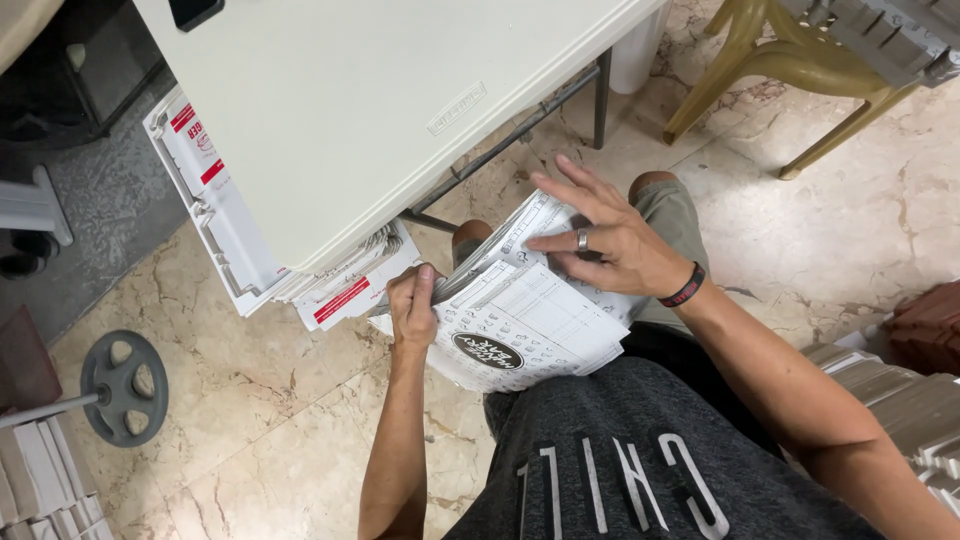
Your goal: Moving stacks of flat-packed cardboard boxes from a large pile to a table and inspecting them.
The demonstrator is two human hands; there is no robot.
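Observation:
A thick stack of white printed cardboard sheets (520, 320) rests on my lap, below the edge of a cream folding table (350, 110). My left hand (413, 305) grips the stack's left edge, thumb on top. My right hand (605, 240), with a ring and a dark wristband, lies flat with spread fingers on the stack's upper right part.
A white box of more flat sheets (225, 225) sits on the marble floor under the table. A yellow plastic chair (790, 70) stands at top right. A grey weight plate (125, 385) lies at left. Grey stacked pieces (915, 415) are at right.

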